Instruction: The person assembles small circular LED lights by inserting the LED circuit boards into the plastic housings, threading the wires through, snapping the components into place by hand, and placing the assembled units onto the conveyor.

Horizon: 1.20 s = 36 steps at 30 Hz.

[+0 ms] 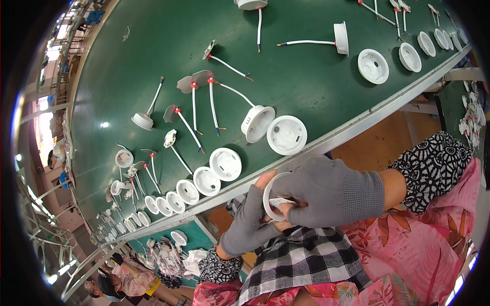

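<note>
My left hand (250, 224), in a grey fingerless glove, grips a white round lamp housing (267, 200) from its left side and below. Fingers of my right hand (326, 193), gloved the same way, reach into the open face of that housing. A small white piece (280, 202) shows at the right thumb; its kind is mostly hidden by the fingers. Just beyond my hands, on the green bench (316, 102), an empty white housing (287, 135) lies face up, touching another housing (258, 124) that tilts on its side with a white cable.
White housings (206, 181) line the bench's metal edge (352, 130) to the left and right. Behind them lie round plates with white cables (195, 104). A lower table (171, 255) at left holds a heap of cabled parts. Co-workers (127, 280) sit at lower left.
</note>
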Available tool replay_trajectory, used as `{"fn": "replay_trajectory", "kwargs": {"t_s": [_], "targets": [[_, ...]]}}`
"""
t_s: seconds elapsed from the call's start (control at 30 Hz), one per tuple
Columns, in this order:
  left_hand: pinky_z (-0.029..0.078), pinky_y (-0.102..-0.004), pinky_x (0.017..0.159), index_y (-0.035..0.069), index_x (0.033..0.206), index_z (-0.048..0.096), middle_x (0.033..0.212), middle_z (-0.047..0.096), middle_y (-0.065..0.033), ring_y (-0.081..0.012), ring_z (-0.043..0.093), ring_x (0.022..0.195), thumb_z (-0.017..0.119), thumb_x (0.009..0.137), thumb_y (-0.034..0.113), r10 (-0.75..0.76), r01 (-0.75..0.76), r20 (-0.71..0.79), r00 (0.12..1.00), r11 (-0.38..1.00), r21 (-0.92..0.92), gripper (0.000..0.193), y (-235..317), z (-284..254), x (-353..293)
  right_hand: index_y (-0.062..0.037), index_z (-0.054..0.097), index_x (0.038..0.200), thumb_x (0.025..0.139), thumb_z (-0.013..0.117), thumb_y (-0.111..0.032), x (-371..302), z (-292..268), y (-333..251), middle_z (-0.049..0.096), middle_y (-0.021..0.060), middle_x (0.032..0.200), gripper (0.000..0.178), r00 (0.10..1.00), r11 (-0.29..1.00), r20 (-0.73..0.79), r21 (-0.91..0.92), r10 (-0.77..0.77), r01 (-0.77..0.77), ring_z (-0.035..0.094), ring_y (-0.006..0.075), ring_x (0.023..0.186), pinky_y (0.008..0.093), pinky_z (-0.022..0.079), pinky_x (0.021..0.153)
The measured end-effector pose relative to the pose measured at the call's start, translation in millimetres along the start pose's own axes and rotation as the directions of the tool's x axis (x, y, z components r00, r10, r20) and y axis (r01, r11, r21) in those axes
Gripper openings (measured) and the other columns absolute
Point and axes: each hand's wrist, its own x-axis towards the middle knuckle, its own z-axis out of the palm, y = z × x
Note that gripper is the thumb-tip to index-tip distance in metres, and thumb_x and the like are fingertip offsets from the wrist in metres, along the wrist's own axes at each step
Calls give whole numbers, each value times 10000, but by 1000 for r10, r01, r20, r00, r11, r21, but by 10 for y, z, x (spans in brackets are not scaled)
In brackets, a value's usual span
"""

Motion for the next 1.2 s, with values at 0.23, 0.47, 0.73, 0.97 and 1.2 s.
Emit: {"fn": "replay_trajectory", "kwargs": {"t_s": [0.23, 0.47, 0.73, 0.97, 1.2], "targets": [[284, -338, 1155, -58, 1568, 99, 1504, 416, -191, -254, 420, 1394, 532, 971, 2, 35, -45, 191, 981, 998, 44, 740, 81, -185, -85, -130, 699, 965, 789, 675, -236, -27, 76, -34, 615, 82, 627, 206, 988, 1000, -155, -25, -15, 12, 665, 287, 592, 415, 532, 585], [318, -347, 1142, -48, 1547, 221, 1532, 405, -174, -246, 430, 1392, 537, 987, 53, 35, -56, 119, 992, 982, 180, 651, 23, -206, -152, -137, 699, 966, 786, 698, -251, -36, 108, -60, 617, 112, 643, 213, 980, 997, -197, -72, -42, 29, 652, 294, 575, 411, 521, 568], [486, -289, 936, -13, 1363, 467, 1217, 674, -123, -156, 646, 1075, 576, 978, 55, -77, 81, -55, 995, 994, 69, 406, -35, -161, -197, -89, 637, 902, 807, 694, -245, -52, 27, -133, 613, 97, 683, 191, 997, 983, -64, -180, -54, 41, 627, 261, 531, 411, 507, 500], [524, -294, 842, -10, 1156, 610, 1017, 720, -106, -166, 687, 910, 595, 978, 76, 72, -50, -103, 992, 978, 204, 198, -128, -178, -252, -87, 633, 938, 825, 688, -253, -28, 112, -104, 599, 83, 663, 208, 982, 981, -148, -169, -121, 95, 605, 250, 496, 408, 494, 474], [518, -275, 793, -3, 1148, 617, 1013, 693, -82, -145, 667, 891, 586, 986, 131, 128, -71, -267, 955, 975, 211, 213, -206, -135, -337, -100, 638, 986, 813, 725, -337, 0, 71, -109, 601, 95, 698, 306, 991, 990, -121, -133, -65, 48, 596, 259, 503, 394, 482, 480]]}}
